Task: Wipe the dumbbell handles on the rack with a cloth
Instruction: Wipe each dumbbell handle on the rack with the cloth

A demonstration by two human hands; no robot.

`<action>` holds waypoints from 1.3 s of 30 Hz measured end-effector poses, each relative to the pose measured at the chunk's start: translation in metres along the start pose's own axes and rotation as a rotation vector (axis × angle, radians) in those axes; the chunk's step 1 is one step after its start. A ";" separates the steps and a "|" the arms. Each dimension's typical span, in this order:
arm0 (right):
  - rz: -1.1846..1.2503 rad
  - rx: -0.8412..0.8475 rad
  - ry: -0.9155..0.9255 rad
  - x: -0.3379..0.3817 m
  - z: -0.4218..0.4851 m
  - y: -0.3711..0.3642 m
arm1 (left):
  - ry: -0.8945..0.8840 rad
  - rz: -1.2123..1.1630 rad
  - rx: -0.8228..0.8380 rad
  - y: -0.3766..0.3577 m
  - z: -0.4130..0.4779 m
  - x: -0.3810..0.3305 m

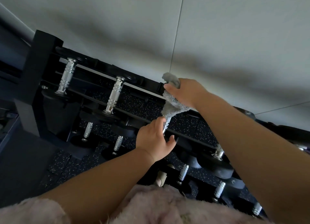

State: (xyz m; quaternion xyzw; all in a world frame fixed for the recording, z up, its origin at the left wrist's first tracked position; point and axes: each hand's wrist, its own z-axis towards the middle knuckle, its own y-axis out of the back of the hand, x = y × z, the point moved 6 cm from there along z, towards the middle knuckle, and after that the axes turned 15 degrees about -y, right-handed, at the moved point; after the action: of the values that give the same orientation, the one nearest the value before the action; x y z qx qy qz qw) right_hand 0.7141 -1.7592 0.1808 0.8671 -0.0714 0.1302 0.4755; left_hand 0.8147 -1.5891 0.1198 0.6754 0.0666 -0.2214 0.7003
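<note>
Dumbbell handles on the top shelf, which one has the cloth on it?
The third handle from the left: the right hand holds the grey cloth round it; the others show bare metal.

Head view looks down, tilted, near rack point(42, 59) (wide-angle).

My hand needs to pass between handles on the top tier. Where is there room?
Room between the far-left chrome ribbed handle and the next chrome handle, and between that and the grey fluffy cloth. Crowded where the left hand and right hand work the wrapped handle.
</note>
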 end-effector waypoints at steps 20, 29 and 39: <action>-0.023 -0.173 0.167 0.031 0.005 0.009 | -0.020 0.001 -0.032 0.001 0.000 -0.002; 0.140 -0.153 0.080 -0.060 -0.021 -0.008 | -0.019 -0.023 -0.025 -0.001 0.000 -0.001; -0.003 -0.208 -0.172 -0.068 -0.046 -0.002 | -0.006 -0.053 0.002 0.002 0.002 0.003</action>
State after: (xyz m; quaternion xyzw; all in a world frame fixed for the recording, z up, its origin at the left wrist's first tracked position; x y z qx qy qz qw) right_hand 0.6425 -1.7192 0.1826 0.8211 -0.1236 0.0464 0.5553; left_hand 0.8175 -1.5919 0.1207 0.6733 0.0822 -0.2420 0.6938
